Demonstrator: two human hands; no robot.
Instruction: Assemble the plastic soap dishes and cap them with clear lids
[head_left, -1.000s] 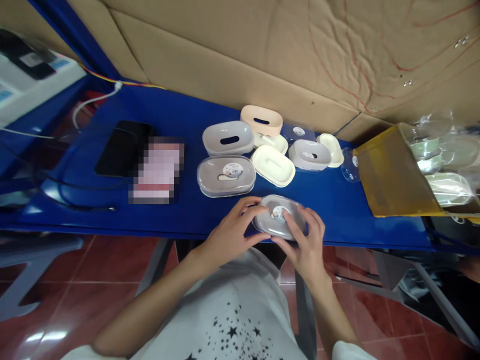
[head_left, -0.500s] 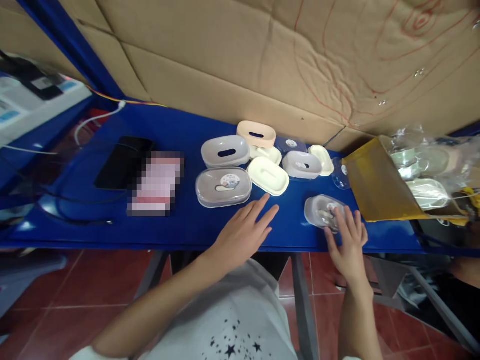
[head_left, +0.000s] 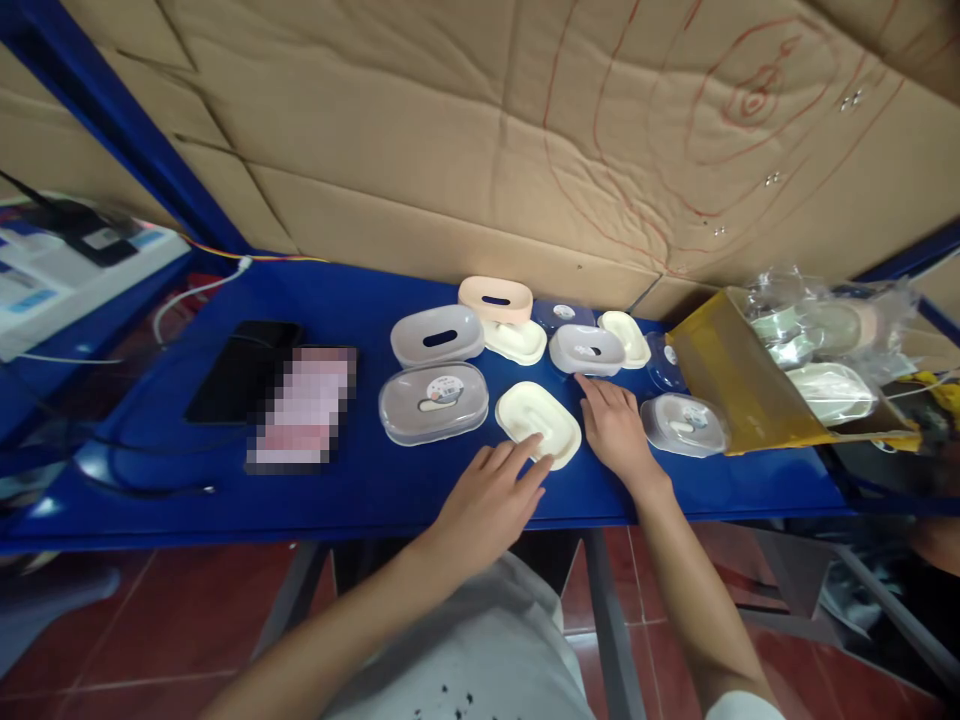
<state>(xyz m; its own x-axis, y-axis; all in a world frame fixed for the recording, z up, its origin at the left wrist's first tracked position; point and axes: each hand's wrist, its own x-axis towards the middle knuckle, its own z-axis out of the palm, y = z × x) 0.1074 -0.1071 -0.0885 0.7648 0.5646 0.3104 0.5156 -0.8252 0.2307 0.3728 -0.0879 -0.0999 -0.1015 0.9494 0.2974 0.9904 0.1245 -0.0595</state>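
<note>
The near edge of the blue surface [head_left: 405, 490] runs just on the body side of the left grip [head_left: 484, 510], with bare room to its left as far as a dark flat device [head_left: 229, 375]; right of the right grip [head_left: 619, 425], a clear-lidded case [head_left: 686, 428] and the box [head_left: 720, 390] limit the room. The left grip is spread, holding nothing, fingertips at the cream oval piece [head_left: 529, 408] between both grips; the right grip, fingers outstretched, reaches the grey slotted cover's [head_left: 571, 345] near side, contact unclear.
</note>
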